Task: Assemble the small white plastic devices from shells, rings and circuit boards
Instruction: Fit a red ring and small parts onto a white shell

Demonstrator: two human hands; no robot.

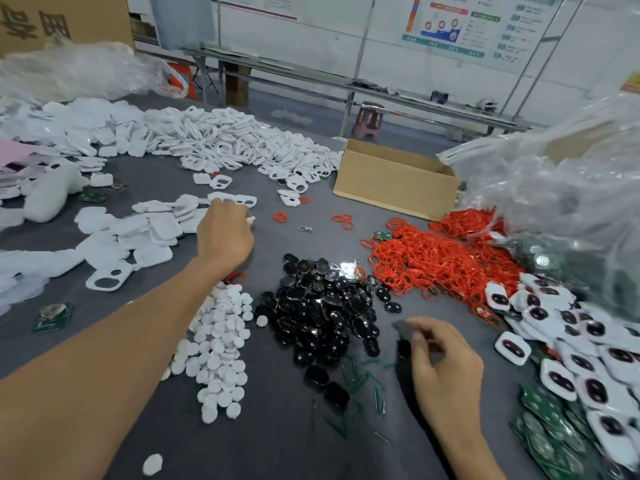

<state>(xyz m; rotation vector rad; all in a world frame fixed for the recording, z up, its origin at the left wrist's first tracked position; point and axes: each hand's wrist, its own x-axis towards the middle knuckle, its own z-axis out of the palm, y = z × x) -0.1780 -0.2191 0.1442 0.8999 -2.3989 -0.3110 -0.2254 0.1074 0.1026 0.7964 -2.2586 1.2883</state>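
My left hand (225, 233) reaches out over the grey table and grips a small white piece at its fingertips, next to a low pile of white shells (152, 230). My right hand (443, 362) hovers near the front and pinches a black oval part (403, 344), blurred by motion. Between the hands lie a heap of black oval parts (318, 313) and a heap of white round discs (221, 344). Red rings (436, 261) are piled at the right. Green circuit boards (550, 431) lie at the lower right, one (52, 318) at the left.
A large mound of white shells (221, 140) runs along the back of the table. An open cardboard box (394, 178) stands behind the rings. Crumpled plastic bags (561, 188) rise at the right. Partly assembled white units with dark centres (568, 341) crowd the right edge.
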